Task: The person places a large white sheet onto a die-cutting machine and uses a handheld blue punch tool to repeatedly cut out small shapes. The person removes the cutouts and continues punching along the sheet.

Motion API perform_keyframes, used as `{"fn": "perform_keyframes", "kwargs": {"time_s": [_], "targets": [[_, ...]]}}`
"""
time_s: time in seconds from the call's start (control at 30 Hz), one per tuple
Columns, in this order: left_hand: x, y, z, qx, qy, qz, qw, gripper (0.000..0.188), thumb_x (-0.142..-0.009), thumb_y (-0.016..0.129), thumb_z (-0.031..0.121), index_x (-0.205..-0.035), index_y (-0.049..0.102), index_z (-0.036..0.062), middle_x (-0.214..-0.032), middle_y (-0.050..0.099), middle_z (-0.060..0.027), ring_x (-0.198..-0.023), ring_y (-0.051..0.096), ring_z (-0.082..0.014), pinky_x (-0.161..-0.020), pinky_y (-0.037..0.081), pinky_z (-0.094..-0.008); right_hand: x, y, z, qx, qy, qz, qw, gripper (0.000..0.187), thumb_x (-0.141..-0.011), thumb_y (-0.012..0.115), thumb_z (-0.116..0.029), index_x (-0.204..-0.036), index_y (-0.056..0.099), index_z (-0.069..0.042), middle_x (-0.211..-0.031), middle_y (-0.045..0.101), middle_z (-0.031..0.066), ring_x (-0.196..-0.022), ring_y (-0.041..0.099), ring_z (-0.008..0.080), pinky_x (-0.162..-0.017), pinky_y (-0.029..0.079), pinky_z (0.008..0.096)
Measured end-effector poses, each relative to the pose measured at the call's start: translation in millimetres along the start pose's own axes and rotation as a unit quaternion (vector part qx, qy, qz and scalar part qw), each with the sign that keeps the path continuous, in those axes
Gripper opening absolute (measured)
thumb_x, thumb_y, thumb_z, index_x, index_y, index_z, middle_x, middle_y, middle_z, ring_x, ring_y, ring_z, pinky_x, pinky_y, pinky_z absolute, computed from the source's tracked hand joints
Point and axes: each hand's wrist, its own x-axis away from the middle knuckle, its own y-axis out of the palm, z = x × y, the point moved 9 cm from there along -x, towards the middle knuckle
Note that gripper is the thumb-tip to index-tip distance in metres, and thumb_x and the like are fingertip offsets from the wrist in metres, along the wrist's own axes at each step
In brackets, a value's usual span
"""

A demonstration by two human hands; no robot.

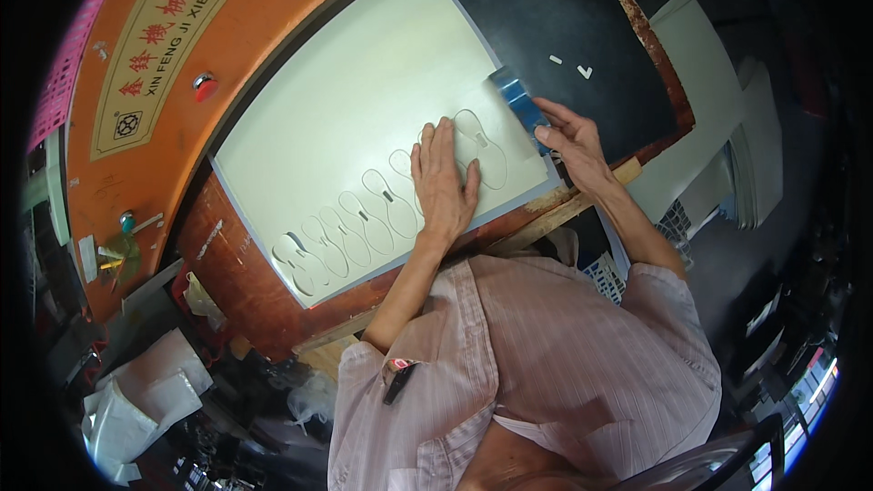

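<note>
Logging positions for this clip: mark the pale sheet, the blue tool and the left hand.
pale sheet (pixel 364 91), head view, bare uncut middle.
blue tool (pixel 516 97), head view, its blue top face.
left hand (pixel 443 177), head view, back of hand.

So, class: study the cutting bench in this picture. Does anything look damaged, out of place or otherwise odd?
The pale sheet has one shape punched out at its lower-left end, while the neighbouring outlines remain filled. Small pale scraps lie loose on the black board. Nothing else stands out.
</note>
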Motion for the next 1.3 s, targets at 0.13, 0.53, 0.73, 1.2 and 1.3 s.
{"fn": "perform_keyframes", "kwargs": {"time_s": [0.13, 0.53, 0.73, 1.2, 1.3], "targets": [[3, -20, 10, 0.038, -0.007, 0.036, 0.999, 0.066, -0.097, 0.067, 0.015, -0.156, 0.043, -0.0032, -0.159, 0.046, -0.0247, -0.151, 0.039, -0.0395, -0.124, 0.027, -0.0518, 25, 8, -24, 0.079, -0.14, 0.014, 0.987, 0.069, -0.089, 0.079, 0.001, -0.151, 0.051, 0.006, -0.136, 0.064, 0.0145, -0.122, 0.063, 0.0189, -0.104, 0.05, 0.0312], [-7, 42, 49, 0.656, -0.194, -0.129, 0.718, 0.054, -0.115, 0.04, 0.042, -0.132, 0.062, -0.0043, -0.117, 0.072, -0.0144, -0.098, 0.068, -0.017, -0.093, 0.056, -0.031, 89, 53, -89, 0.32, -0.365, 0.027, 0.874, 0.058, -0.087, 0.081, -0.017, -0.138, 0.06, 0.0, -0.135, 0.06, 0.0177, -0.117, 0.063, 0.0331, -0.095, 0.055, 0.0405], [-9, 42, 47, 0.546, -0.153, -0.14, 0.812, 0.051, -0.115, 0.042, 0.038, -0.122, 0.068, -0.0045, -0.108, 0.074, -0.0106, -0.097, 0.067, -0.0147, -0.089, 0.054, -0.0294, 75, 47, -91, 0.394, -0.345, 0.015, 0.852, 0.039, -0.09, 0.077, -0.014, -0.125, 0.068, -0.002, -0.122, 0.062, 0.013, -0.1, 0.068, 0.0285, -0.085, 0.057, 0.0393], [-16, 42, 70, 0.518, -0.156, -0.163, 0.825, 0.046, -0.114, 0.046, 0.037, -0.111, 0.071, -0.0009, -0.093, 0.067, 0.0003, -0.082, 0.057, -0.0071, -0.074, 0.048, -0.0261, 84, 29, -96, 0.401, -0.343, 0.049, 0.848, 0.032, -0.089, 0.077, -0.008, -0.119, 0.069, 0.0, -0.113, 0.063, 0.0107, -0.088, 0.07, 0.024, -0.075, 0.057, 0.0364], [-25, 41, 71, 0.49, -0.129, -0.17, 0.845, 0.045, -0.114, 0.046, 0.035, -0.109, 0.071, -0.0012, -0.093, 0.067, 0.0004, -0.081, 0.056, -0.0059, -0.074, 0.048, -0.025, 76, 25, -95, 0.379, -0.339, 0.026, 0.861, 0.03, -0.089, 0.077, -0.006, -0.117, 0.069, 0.002, -0.106, 0.063, 0.0101, -0.083, 0.069, 0.022, -0.071, 0.057, 0.0345]]}}
